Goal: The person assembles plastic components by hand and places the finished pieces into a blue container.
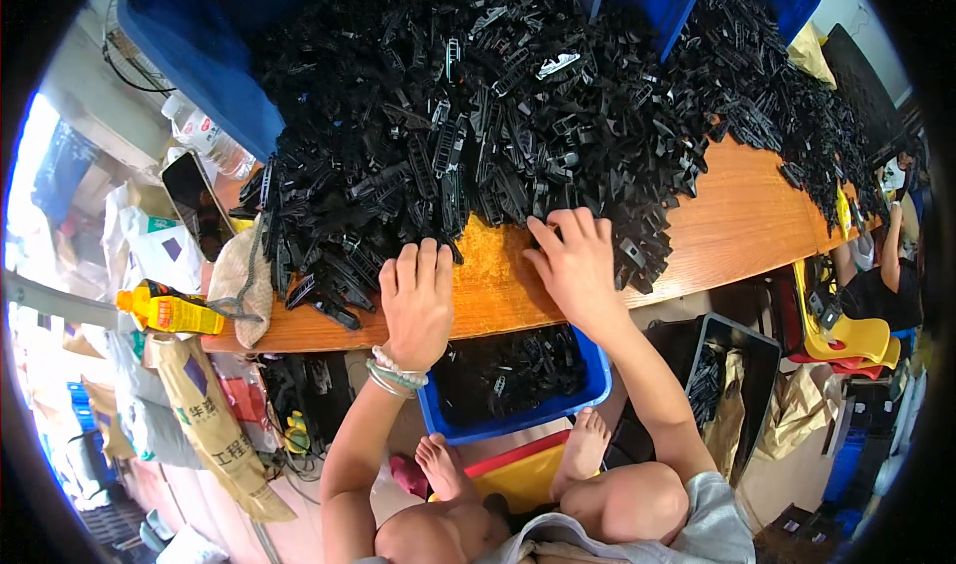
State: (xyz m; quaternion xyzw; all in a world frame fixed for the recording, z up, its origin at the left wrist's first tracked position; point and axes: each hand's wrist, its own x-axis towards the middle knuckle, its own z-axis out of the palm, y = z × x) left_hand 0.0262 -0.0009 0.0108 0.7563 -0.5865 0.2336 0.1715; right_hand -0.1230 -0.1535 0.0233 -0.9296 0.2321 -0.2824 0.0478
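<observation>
A large heap of small black plastic pieces [498, 156], some long and ribbed like clips, covers much of the wooden table [498, 275]. My left hand [418, 300], with bracelets at the wrist, lies at the heap's near edge, fingers stretched out over the tabletop and touching the nearest pieces. To its right, my right hand [578, 265] has its fingers apart and slightly bent, with the thumb out, beside the pieces at the heap's edge. I see nothing held in either hand. Below the table edge, between my forearms, a blue bin [600, 377] contains more black pieces.
Tipped blue bins [189, 66] stand behind the heap. At the left lie a phone [194, 201], a clear bottle [209, 136], a yellow bottle [169, 308] and a beige pouch [239, 295]. A dark crate [762, 365] stands low right; another person [881, 285] sits at far right.
</observation>
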